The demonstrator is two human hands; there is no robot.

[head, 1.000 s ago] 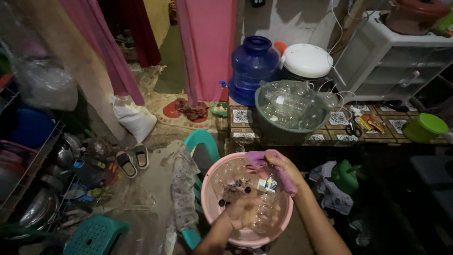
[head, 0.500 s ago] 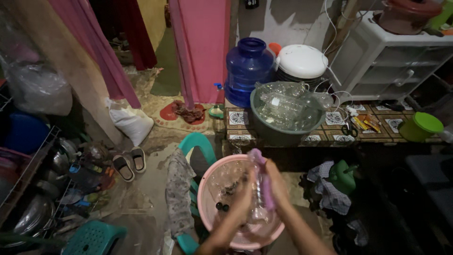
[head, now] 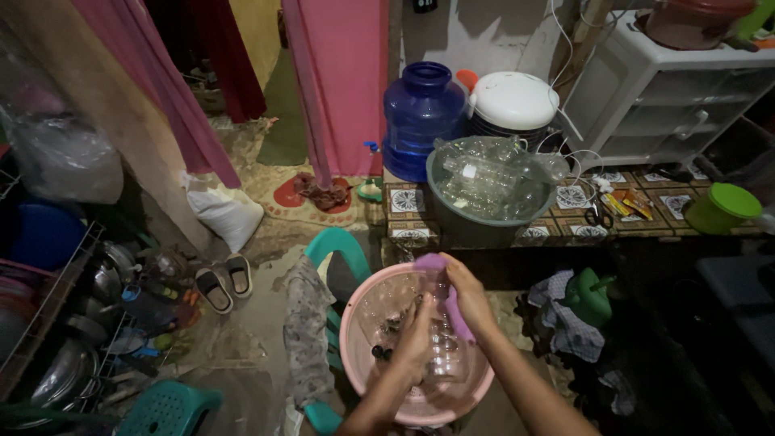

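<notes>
Gripping clear bottle (head: pixel 442 339) between both hands, over pink basin (head: pixel 355 323)

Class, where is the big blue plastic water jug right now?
The big blue plastic water jug stands upper centre in the head view, beside the white round lid, behind the grey basin.

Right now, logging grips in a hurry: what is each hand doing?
Left hand: closed around the clear plastic bottle over the pink basin.
Right hand: pressing a purple cloth against that bottle.
</notes>
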